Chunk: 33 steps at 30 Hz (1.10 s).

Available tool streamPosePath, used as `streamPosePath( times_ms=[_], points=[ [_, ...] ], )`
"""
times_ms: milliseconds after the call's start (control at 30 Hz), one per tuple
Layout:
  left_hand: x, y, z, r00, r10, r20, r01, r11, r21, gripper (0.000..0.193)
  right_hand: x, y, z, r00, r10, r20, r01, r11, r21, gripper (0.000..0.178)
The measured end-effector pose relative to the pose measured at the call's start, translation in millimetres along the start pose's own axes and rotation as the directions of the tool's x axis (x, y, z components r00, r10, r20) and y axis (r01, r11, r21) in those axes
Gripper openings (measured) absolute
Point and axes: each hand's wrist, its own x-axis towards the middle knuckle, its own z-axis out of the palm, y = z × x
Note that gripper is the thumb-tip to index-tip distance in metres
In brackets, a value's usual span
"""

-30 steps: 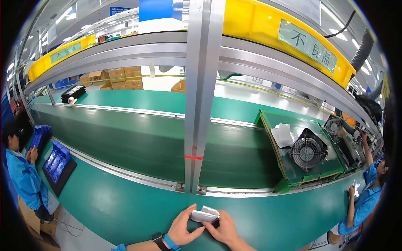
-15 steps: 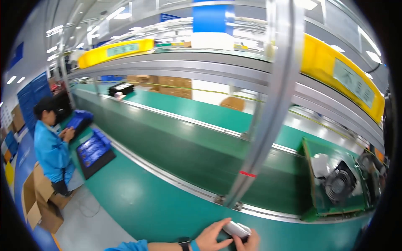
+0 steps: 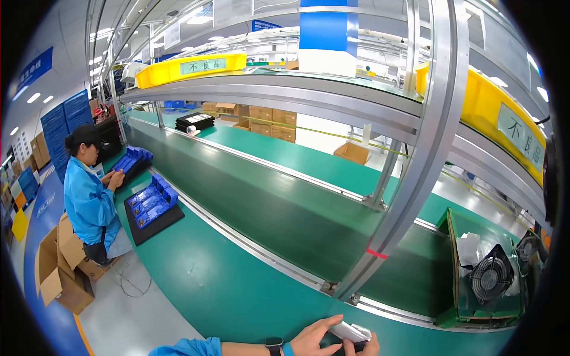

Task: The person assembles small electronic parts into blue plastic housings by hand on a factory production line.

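At the lower edge, a small white-silver rectangular piece (image 3: 351, 331) is held between my two hands; its exact kind cannot be made out. My left hand (image 3: 313, 339) reaches in from the left with a watch and a blue band at the wrist, its fingers closed on the near-left end of the piece. Thumb and fingers of my right hand (image 3: 369, 346) grip the other end, and the rest of that hand is cut off by the picture's edge. Something dark shows beneath the piece, partly covered by my fingers.
A green bench (image 3: 237, 291) runs along a dark green conveyor (image 3: 267, 202). A metal post (image 3: 409, 196) rises just beyond my hands. At right stands a green box (image 3: 454, 267) by a black fan (image 3: 491, 276). Left, a co-worker (image 3: 89, 190) handles something near blue trays (image 3: 155, 204).
The view has shifted left, so the scene sits further right in the picture. Both hands still hold the silver piece, which is now turned slightly. The co-worker stays at the bench.
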Motion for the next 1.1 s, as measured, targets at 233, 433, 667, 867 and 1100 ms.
streamPosePath(
  times_ms=[233,433,667,867,1100],
  points=[
    [-0.9,1.7,-1.3,0.996,-0.084,0.036,0.085,0.996,-0.041,0.076,1.7,1.3,0.2,0.995,0.031,0.096,-0.033,0.999,0.019,0.047],
    [12.6,13.1,-20.1,0.953,0.218,-0.209,-0.191,0.971,0.142,0.059,7.5,-0.9,1.6,0.997,-0.021,0.078,0.000,0.967,0.255,0.043],
    [-1.9,-60.9,-236.8,0.811,0.050,-0.582,0.333,0.780,0.530,0.073,9.0,24.0,7.5,0.998,-0.057,0.006,0.055,0.978,0.199,0.032],
    [-105.8,-123.6,-448.5,0.534,0.021,-0.845,0.845,0.004,0.535,0.105,11.7,2.8,3.9,0.994,0.108,0.024,-0.110,0.987,0.117,0.031],
    [-107.3,-113.0,-488.2,0.294,-0.246,-0.924,0.954,0.013,0.300,0.075,5.3,9.7,2.2,0.993,0.110,0.039,-0.113,0.989,0.099,0.028]
  ],
)
